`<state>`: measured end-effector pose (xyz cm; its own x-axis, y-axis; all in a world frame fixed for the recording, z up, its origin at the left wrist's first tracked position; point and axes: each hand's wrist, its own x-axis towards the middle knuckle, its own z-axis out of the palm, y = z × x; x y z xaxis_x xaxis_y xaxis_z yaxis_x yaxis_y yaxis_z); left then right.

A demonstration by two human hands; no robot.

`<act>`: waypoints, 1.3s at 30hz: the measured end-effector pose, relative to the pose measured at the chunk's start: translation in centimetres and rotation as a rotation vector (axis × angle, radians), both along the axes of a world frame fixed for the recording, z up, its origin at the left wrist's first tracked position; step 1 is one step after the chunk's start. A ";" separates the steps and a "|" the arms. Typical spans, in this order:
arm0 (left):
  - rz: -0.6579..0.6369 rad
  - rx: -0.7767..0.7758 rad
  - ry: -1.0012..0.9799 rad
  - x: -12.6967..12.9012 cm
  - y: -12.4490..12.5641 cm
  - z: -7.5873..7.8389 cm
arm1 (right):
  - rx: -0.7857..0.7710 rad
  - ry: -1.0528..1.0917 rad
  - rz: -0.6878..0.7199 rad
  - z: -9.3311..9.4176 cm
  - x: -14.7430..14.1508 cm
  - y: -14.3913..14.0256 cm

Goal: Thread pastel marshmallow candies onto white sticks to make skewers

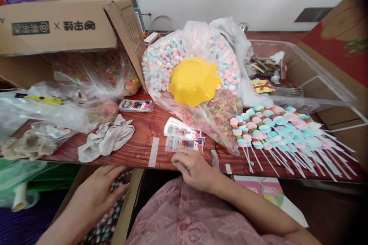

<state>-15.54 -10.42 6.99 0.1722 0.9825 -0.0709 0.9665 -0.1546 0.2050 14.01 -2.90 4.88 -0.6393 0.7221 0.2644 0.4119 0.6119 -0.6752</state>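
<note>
My right hand (194,169) rests on the front edge of the red-brown table (143,130), fingers curled, touching the clear plastic under a small stack of printed label packets (184,138). Whether it grips anything I cannot tell. My left hand (96,193) reaches down, palm flat and fingers apart, over an open cardboard box (130,203) below the table that holds patterned candy items. A row of finished candy skewers (276,126) with white sticks lies to the right.
A big clear bag of pastel marshmallows and ring candies (201,84) carries a yellow bowl (194,80). A grey cloth (107,138), a small packet (135,105), plastic bags and a cardboard box (63,26) sit left; a clear bin (304,76) stands right.
</note>
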 end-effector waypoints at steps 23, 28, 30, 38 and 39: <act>-0.598 0.079 0.288 17.2 10.9 -2.8 | 0.321 -0.441 -1.072 -4.1 15.9 -1.7; -0.626 0.044 0.208 17.0 11.1 -2.1 | 0.290 -0.168 -1.112 -3.5 16.2 -3.2; -0.670 0.030 0.203 16.9 11.4 -1.7 | 0.290 -0.125 -1.073 -3.0 16.2 -3.8; -0.736 0.064 0.333 18.6 11.7 -2.1 | 0.550 -0.572 -0.655 3.3 18.8 -4.6; -0.715 0.071 0.325 18.6 11.6 -2.1 | 0.529 -0.593 -0.638 4.2 19.2 -4.7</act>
